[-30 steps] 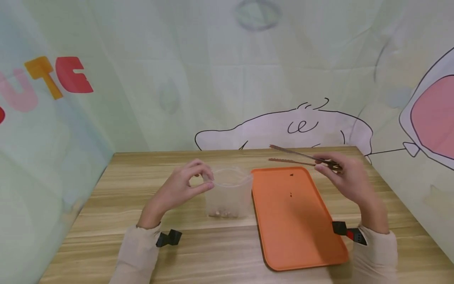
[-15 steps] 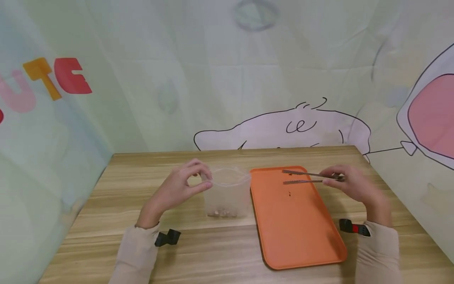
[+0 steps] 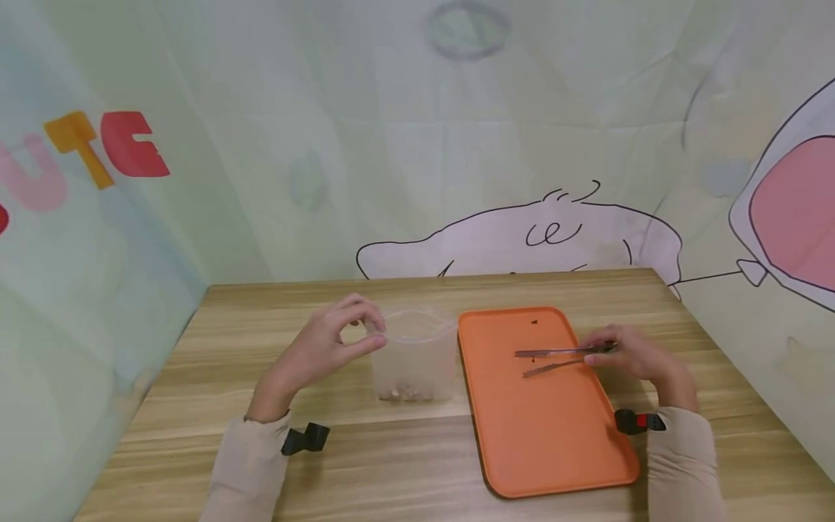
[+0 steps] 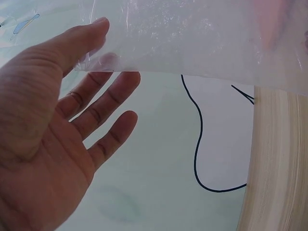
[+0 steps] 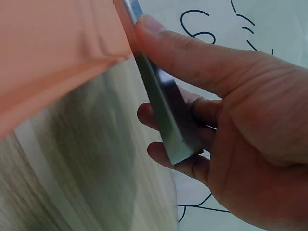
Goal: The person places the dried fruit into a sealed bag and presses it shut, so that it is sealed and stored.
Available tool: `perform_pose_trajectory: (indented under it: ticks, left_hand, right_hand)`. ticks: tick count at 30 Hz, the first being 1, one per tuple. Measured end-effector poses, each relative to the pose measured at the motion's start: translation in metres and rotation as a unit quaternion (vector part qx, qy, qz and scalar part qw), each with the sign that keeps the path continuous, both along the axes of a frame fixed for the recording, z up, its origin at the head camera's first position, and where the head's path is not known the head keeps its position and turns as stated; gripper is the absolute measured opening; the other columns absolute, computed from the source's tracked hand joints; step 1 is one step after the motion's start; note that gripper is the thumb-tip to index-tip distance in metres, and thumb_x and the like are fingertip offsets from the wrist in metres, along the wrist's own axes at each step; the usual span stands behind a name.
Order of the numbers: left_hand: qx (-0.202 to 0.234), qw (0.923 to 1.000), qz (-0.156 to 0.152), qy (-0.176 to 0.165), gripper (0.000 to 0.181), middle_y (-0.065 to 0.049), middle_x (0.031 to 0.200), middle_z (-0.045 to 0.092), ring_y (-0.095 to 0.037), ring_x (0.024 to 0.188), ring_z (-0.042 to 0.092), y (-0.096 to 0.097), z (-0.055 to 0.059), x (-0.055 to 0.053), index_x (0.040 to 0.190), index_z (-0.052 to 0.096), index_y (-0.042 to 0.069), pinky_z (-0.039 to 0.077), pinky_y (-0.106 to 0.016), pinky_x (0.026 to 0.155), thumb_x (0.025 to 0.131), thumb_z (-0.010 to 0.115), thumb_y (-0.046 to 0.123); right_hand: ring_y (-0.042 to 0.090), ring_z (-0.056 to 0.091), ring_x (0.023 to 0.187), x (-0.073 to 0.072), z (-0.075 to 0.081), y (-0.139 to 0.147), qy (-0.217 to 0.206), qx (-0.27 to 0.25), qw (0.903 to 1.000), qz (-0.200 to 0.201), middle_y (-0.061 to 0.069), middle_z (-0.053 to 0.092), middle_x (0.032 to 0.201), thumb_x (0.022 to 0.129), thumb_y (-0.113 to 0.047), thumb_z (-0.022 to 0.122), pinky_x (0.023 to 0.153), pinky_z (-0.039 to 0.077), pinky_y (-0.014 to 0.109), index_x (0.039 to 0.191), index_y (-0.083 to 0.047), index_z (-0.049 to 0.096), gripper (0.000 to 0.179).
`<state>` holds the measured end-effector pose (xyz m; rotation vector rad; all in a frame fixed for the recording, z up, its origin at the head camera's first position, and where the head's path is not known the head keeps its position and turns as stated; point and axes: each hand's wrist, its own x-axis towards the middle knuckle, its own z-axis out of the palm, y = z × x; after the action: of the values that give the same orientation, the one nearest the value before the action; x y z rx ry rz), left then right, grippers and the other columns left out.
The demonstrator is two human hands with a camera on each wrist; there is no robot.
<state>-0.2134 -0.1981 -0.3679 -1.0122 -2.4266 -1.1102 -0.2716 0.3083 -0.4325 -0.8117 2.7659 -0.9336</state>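
Observation:
My left hand [image 3: 322,344] pinches the upper left edge of a clear plastic bag [image 3: 417,366], which stands upright with its mouth open. Several small pale pieces lie at its bottom. In the left wrist view, thumb and forefinger hold the film of the bag [image 4: 168,36] while the other fingers stay off it. My right hand [image 3: 642,359] grips metal tongs [image 3: 554,352] over the orange tray [image 3: 554,442]. The tongs' arms are spread, with a tiny dark piece [image 3: 533,359] near their tips. In the right wrist view, thumb and fingers hold the tongs [image 5: 166,106] near the hinge end.
Another tiny dark piece [image 3: 534,322] lies near the far end of the tray. Bag and tray stand side by side on a wooden table [image 3: 391,464]. A printed cloth [image 3: 274,145] hangs behind and beside the table.
My right hand has brought the tongs down and toward me, from beyond the tray's far edge to the tiny dark piece. My left hand keeps its pinch on the bag, nearly still.

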Motion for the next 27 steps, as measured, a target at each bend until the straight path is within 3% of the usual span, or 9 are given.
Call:
perform_pose_trajectory:
  ticks: [4, 8, 11, 14, 19, 23, 27]
  left_hand:
    - [0.001, 1.0000, 0.003, 0.008, 0.017, 0.011, 0.099, 0.063, -0.009, 0.090, 0.058, -0.001, 0.000, 0.000, 0.094, 0.066, 0.021, 0.050, -0.027, 0.076, 0.088, 0.078, 0.011]
    - [0.002, 0.9999, 0.012, 0.006, 0.017, 0.008, 0.100, 0.066, -0.010, 0.091, 0.060, -0.002, 0.001, 0.001, 0.103, 0.068, 0.016, 0.051, -0.028, 0.077, 0.089, 0.077, 0.011]
    - [0.001, 0.9998, 0.020, -0.007, 0.024, 0.006, 0.102, 0.068, -0.010, 0.092, 0.062, -0.002, 0.002, 0.002, 0.111, 0.068, 0.013, 0.051, -0.028, 0.073, 0.089, 0.077, 0.013]
    - [0.003, 0.9997, 0.017, -0.018, 0.031, 0.005, 0.102, 0.068, -0.010, 0.093, 0.062, -0.002, 0.004, 0.001, 0.119, 0.066, 0.010, 0.051, -0.029, 0.075, 0.090, 0.077, 0.014]
    - [0.010, 0.9996, -0.005, -0.025, 0.044, 0.004, 0.102, 0.065, -0.012, 0.094, 0.061, 0.002, 0.006, 0.000, 0.127, 0.062, 0.006, 0.050, -0.032, 0.086, 0.087, 0.080, 0.013]
    - [-0.003, 0.9996, -0.014, -0.023, 0.056, 0.000, 0.106, 0.060, -0.015, 0.098, 0.057, 0.007, 0.004, 0.003, 0.133, 0.059, 0.005, 0.049, -0.035, 0.088, 0.084, 0.083, 0.016]
    - [-0.029, 0.9995, -0.002, -0.015, 0.064, 0.001, 0.106, 0.059, -0.016, 0.099, 0.056, 0.014, 0.002, 0.007, 0.138, 0.054, 0.004, 0.049, -0.036, 0.087, 0.084, 0.083, 0.023]
  right_hand:
    - [0.010, 0.055, 0.086, -0.003, -0.001, -0.005, -0.018, 0.011, 0.9997, 0.015, 0.001, 0.067, 0.094, 0.088, -0.013, 0.077, 0.073, 0.047, 0.028, 0.105, -0.002, 0.075, 0.021]
    - [0.018, 0.054, 0.091, -0.001, 0.008, -0.015, -0.027, 0.031, 0.9990, -0.018, 0.005, 0.064, 0.099, 0.090, -0.018, 0.076, 0.076, 0.047, 0.033, 0.114, 0.000, 0.072, 0.030]
    - [0.022, 0.055, 0.093, 0.004, 0.023, -0.029, 0.009, 0.034, 0.9985, -0.043, 0.007, 0.063, 0.100, 0.092, -0.018, 0.074, 0.077, 0.047, 0.038, 0.118, 0.000, 0.070, 0.032]
    - [0.022, 0.057, 0.093, 0.012, 0.045, -0.051, 0.049, 0.030, 0.9976, -0.039, 0.006, 0.065, 0.099, 0.095, -0.018, 0.071, 0.078, 0.048, 0.042, 0.119, -0.001, 0.069, 0.030]
    - [0.016, 0.057, 0.090, 0.025, 0.079, -0.100, 0.072, 0.022, 0.9971, -0.005, -0.004, 0.063, 0.094, 0.095, -0.020, 0.071, 0.076, 0.048, 0.040, 0.121, -0.007, 0.068, 0.029]
    - [0.013, 0.058, 0.094, 0.037, 0.094, -0.142, 0.046, 0.013, 0.9979, 0.043, -0.005, 0.063, 0.100, 0.093, -0.028, 0.074, 0.076, 0.050, 0.035, 0.130, -0.014, 0.064, 0.041]
    - [0.013, 0.058, 0.098, 0.048, 0.104, -0.178, 0.027, -0.001, 0.9944, 0.102, -0.004, 0.065, 0.109, 0.092, -0.037, 0.074, 0.079, 0.051, 0.032, 0.131, -0.014, 0.063, 0.047]
